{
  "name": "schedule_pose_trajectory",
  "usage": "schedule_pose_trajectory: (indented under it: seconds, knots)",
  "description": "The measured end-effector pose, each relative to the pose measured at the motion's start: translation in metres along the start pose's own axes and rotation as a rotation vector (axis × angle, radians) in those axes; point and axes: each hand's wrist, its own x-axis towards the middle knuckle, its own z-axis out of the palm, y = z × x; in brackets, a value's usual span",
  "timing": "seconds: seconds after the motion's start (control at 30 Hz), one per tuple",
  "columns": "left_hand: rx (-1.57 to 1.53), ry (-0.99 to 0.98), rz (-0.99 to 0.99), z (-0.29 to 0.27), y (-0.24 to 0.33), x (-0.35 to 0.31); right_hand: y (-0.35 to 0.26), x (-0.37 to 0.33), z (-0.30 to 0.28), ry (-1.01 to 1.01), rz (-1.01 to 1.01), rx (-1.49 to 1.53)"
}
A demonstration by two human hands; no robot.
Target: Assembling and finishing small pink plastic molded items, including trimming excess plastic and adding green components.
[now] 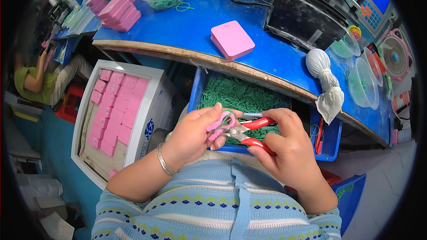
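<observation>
My left hand [189, 133] pinches a small pink looped piece [214, 127] with green strands [228, 116] running around it. Wrapped around the red handles of a pair of cutting pliers [257, 123], my right hand [291, 144] holds the tool level. The metal jaws meet the pink piece at my left fingertips; whether they bite on it I cannot tell. Just beyond the pliers' upper handle shows a short silver metal part, its kind unclear. Both hands are above an open blue drawer [195, 92] filled with tangled green strands [244, 94].
A stack of pink square pieces [232, 40] lies on the blue table [187, 31]. A box [151, 93] of pink blocks stands left. Clear bowls [165, 3], a black machine [307, 15] and a tied white cloth bag [327, 82] are on the table. Another person [40, 84] sits far left.
</observation>
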Motion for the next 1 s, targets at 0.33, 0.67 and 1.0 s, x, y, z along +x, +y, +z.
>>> schedule_pose_trajectory:
  seconds: [0.33,0.67,1.0]
  knots:
    - [0.030,-0.028,-0.011,-0.001,-0.002,0.000,0.001,0.002,0.001,0.032,-0.004,-0.123]
    - [-0.045,0.020,-0.046,0.004,0.002,0.001,0.003,0.004,0.002,0.036,0.003,-0.062]
    - [-0.292,-0.090,-0.087,-0.003,-0.004,0.002,0.006,0.002,0.012,0.071,-0.012,-0.046]
